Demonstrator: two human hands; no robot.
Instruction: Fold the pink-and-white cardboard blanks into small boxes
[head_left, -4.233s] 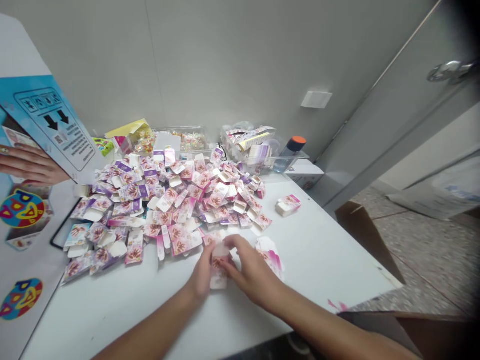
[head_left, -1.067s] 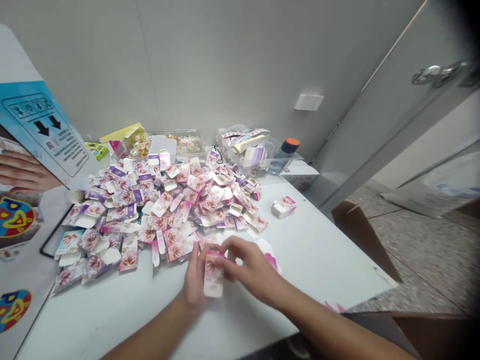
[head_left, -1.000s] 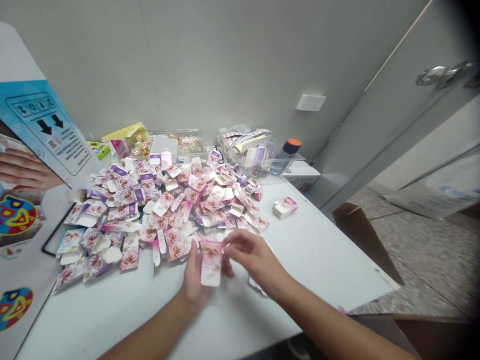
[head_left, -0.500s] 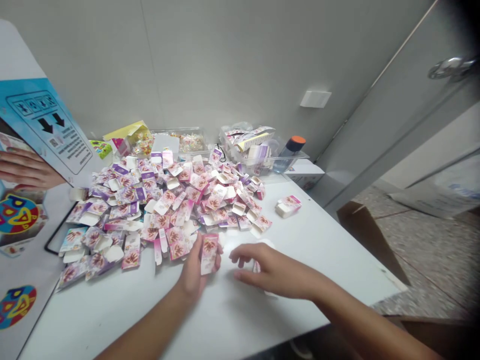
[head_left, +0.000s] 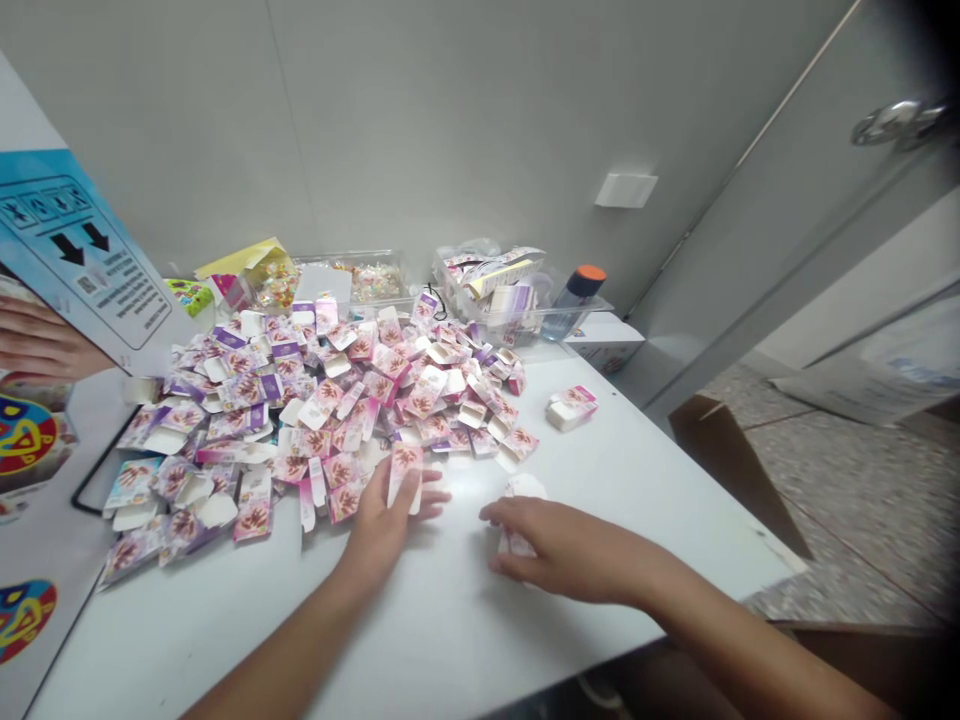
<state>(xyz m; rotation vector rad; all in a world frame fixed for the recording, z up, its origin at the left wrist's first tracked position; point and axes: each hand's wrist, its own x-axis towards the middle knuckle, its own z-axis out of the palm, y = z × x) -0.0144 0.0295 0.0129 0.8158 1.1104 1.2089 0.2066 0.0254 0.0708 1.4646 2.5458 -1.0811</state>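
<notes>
Beside the carton pile, left hand grips a carton; right hand covers flat cartons, grip unclear.

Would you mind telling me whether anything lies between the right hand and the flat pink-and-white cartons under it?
Nothing visible does. The right hand rests palm down directly on the small stack of flat pink-and-white cartons, whose far end shows past the fingers. The left hand holds another pink floral carton at the edge of the heap of pink and purple cartons.
</notes>
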